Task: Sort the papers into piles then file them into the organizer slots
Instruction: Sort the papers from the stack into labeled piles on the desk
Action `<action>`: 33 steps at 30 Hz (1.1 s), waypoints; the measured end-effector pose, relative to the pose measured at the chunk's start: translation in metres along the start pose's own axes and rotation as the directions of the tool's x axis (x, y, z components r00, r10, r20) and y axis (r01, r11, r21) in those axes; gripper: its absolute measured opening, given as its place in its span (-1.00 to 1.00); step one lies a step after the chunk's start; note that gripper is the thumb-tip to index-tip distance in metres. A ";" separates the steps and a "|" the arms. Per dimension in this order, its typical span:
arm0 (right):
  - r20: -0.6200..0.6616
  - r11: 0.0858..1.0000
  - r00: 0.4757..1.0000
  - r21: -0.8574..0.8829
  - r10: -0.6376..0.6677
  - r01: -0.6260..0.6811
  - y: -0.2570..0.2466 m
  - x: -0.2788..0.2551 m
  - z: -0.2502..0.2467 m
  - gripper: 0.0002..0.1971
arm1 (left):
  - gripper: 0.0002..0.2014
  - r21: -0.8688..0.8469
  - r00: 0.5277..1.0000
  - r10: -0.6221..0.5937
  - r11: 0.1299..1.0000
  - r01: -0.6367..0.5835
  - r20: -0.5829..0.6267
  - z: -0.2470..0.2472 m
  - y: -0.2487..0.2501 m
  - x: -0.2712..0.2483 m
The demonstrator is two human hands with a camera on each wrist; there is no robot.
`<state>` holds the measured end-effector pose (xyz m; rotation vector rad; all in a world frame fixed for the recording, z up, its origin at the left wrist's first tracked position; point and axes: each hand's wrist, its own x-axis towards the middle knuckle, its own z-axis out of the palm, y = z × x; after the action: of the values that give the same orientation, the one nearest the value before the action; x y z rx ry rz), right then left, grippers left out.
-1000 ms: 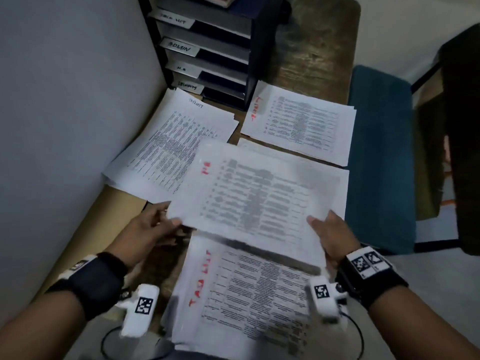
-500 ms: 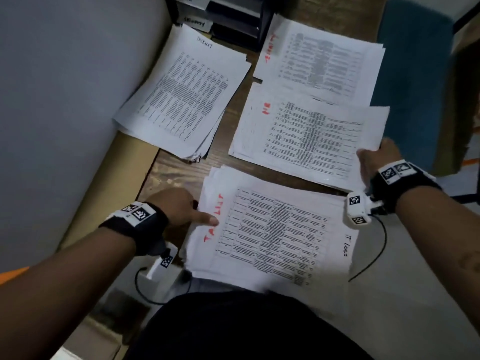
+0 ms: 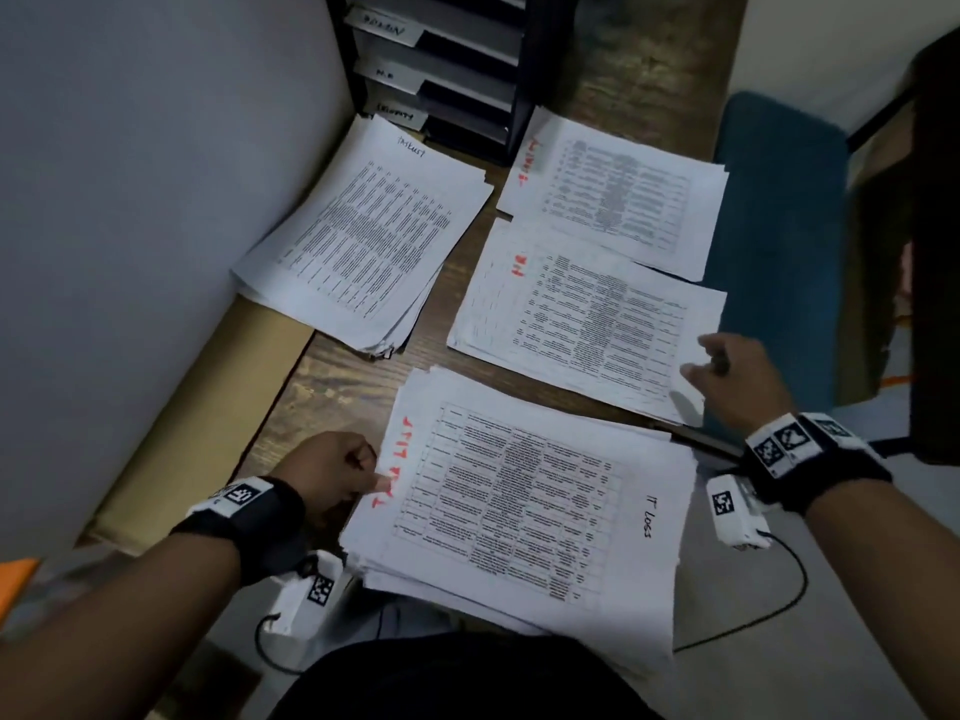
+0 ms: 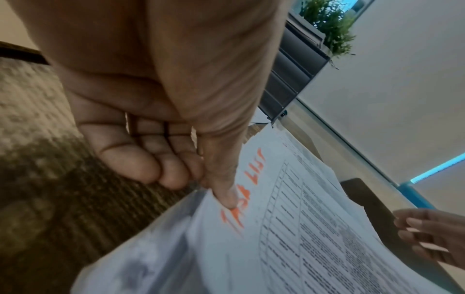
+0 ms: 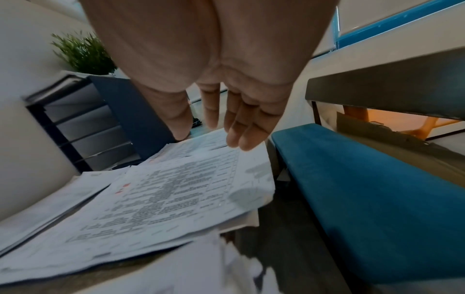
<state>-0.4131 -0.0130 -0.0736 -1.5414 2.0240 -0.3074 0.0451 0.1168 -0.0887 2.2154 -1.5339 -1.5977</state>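
1. Presently, left hand (image 3: 332, 467) at about 8 o'clock in the head view: fingers curled under, thumb (image 4: 226, 196) pressing the left margin of the nearest stack (image 3: 524, 506), beside red lettering.
2. Right hand (image 3: 737, 387) at 3 o'clock: fingers spread and relaxed, hovering over the right edge of the middle pile (image 3: 587, 319), pinching nothing.
3. Outward: two more piles, one at 11 o'clock (image 3: 363, 241) against the wall, one at 1 o'clock (image 3: 618, 194), all flat on the counter (image 3: 332, 376).
4. Further out, at 12 o'clock: the organizer (image 3: 441, 59), slots labelled; contents of slots not discernible.
5. Judged step: sorting, not filing; top sheet of the nearest stack apparently awaiting its pile.
6. Next move, as a judgement: peel a single sheet from the nearest stack without dragging those beneath, read its heading, match it to a pile; risk of lifting two sheets together.
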 end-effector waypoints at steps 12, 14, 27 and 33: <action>0.111 0.993 0.994 0.114 -0.014 0.001 0.001 -0.043 0.012 -0.90 | -0.70 -0.181 0.988 0.019 0.982 -0.047 -0.154 0.009 -0.006 -0.016; 0.176 0.987 0.984 0.161 -0.027 -0.002 -0.006 -0.047 0.019 -0.96 | -0.76 -0.236 0.977 0.021 0.969 -0.072 -0.212 -0.001 -0.001 -0.017; 0.504 0.719 0.861 0.624 -0.070 -0.308 -0.055 -0.052 0.038 -0.59 | -0.90 -0.745 0.926 -0.040 0.608 -0.275 -0.375 -0.039 0.017 -0.005; 0.428 0.625 0.901 0.724 -0.075 -0.292 -0.062 -0.050 0.044 -0.60 | -0.87 -0.797 0.939 -0.018 0.534 -0.281 -0.342 -0.024 0.049 -0.005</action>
<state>-0.3296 0.0213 -0.0633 -0.8130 1.3281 -0.6406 0.0288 0.0833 -0.0489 1.6021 -0.5727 -1.3853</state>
